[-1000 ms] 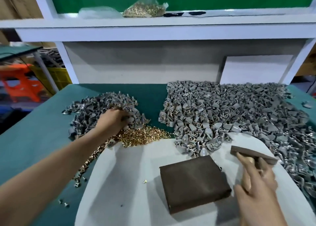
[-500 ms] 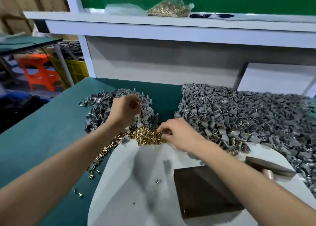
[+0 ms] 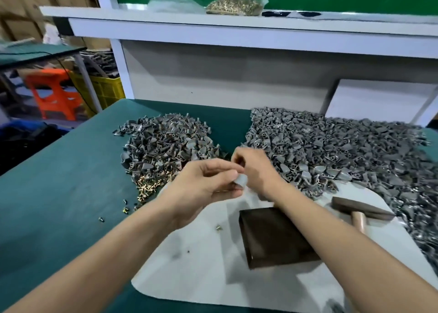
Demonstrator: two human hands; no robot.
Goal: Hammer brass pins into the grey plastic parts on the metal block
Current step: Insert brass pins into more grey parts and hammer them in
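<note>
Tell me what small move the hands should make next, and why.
Probably set the grey part, pinched by the left hand, down on the metal block. The right hand is curled at the part; what it holds I cannot tell. The block top is bare and the hammer lies unheld.

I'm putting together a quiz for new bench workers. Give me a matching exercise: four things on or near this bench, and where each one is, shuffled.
Things:
1. hammer
2. bag of brass pins
3. grey plastic part
4. orange stool

Places:
A. on the upper shelf
B. off the bench, to its left
C. pinched in the left hand
D. lying on the white mat, right of the metal block

Pairs: 1-D, 2-A, 3-C, 4-B.
</note>
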